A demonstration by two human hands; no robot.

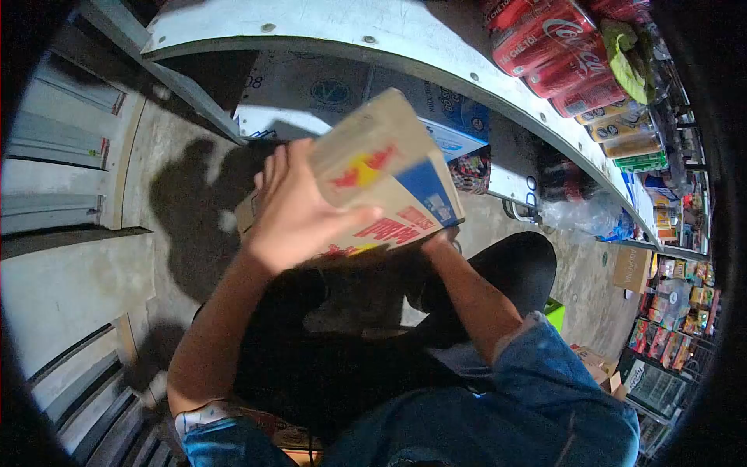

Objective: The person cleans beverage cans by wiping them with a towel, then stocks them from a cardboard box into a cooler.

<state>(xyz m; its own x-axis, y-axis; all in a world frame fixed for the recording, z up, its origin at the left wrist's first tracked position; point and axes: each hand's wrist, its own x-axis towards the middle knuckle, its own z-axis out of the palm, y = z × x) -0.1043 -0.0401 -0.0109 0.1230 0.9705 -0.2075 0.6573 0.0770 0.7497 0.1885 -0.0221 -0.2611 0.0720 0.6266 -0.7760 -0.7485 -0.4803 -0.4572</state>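
A brown cardboard box [373,167] with red lettering, a red and yellow logo and a blue patch is held tilted above my knees. My left hand [292,206] is spread over its left side, thumb across the printed face. My right hand [441,238] is at the lower right edge of the box, its fingers mostly hidden beneath it. Behind the box, blue and white cartons [311,93] stand under a white shelf.
The white shelf edge [369,39] arcs above the box. Red cans [556,58] and other cans stand on it at the upper right. Plastic-wrapped bottles [580,214] lie below. Slatted shutters [58,148] are on the left. Packaged goods [673,311] fill a rack at right.
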